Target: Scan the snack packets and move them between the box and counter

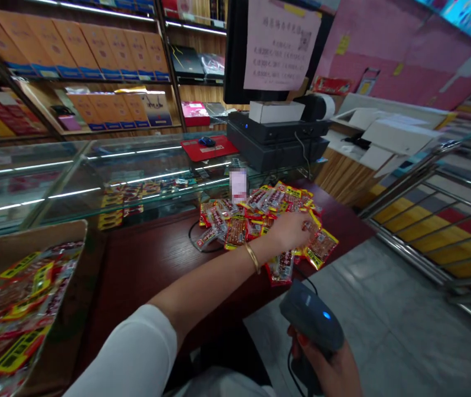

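Packs (235,230) heaped on bench (144,264), 4 o'clock from centre; yellow labels too blurred to read. Left hand (292,231) over heap, can't tell if grip pinches. Right hand (338,368), 5 o'clock, grip wrapped round scanner (313,318). Sign (280,47), 1 o'clock: "200", "300", "500" among Chinese characters, QR code.
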Demonstrator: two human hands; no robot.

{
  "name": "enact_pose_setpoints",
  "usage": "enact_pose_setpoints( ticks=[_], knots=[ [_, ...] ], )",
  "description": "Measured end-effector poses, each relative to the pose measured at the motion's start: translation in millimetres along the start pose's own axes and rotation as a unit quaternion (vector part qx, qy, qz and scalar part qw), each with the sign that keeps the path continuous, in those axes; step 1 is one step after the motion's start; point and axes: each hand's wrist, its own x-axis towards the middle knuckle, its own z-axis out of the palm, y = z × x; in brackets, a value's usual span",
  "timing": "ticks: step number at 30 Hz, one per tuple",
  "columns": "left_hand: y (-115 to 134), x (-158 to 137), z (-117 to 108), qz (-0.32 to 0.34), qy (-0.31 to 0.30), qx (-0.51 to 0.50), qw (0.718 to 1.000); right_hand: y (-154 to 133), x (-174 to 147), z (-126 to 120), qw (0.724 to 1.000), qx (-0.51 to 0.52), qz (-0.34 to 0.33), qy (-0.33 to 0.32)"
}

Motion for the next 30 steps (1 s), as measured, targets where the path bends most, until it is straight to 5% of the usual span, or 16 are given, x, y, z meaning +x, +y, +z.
enact_pose_setpoints(
  ticks=[7, 10, 13, 18, 21, 23, 27, 30],
  knots=[
    [21.7, 39.8, 50.3, 0.010, -0.072, 0.066, 0.995, 8.6, -7.3, -10.8, 0.998, 0.051, 0.001, 0.022],
    [21.7, 36.8, 39.6, 0.012, -0.047, 0.076, 0.996, 6.3, -11.0, -7.1, 0.998, 0.061, 0.011, 0.032],
    [16.8, 8.6, 3.3, 0.024, -0.007, 0.077, 0.997, 2.4, -7.9, 1.4, 0.998, 0.050, 0.026, -0.005],
    [1.7, -120.6, -102.2, 0.013, 0.095, 0.087, 0.992, -4.6, 6.1, 30.0, 0.997, 0.047, 0.013, -0.062],
    [-15.4, -239.4, -167.3, -0.154, 0.120, 0.084, 0.977, -14.4, 12.4, 54.4, 0.991, 0.032, -0.037, -0.121],
    [-31.0, -321.7, -198.8, -0.294, 0.152, 0.109, 0.937, -22.2, 15.4, 70.1, 0.985, -0.001, -0.073, -0.156],
    [-60.8, -454.4, -226.8, -0.503, 0.181, 0.191, 0.823, -29.9, 24.8, 97.8, 0.962, -0.064, -0.159, -0.214],
    [-79.9, -503.7, -229.1, -0.568, 0.121, 0.221, 0.783, -27.8, 29.0, 114.5, 0.938, -0.099, -0.211, -0.258]
  ],
)
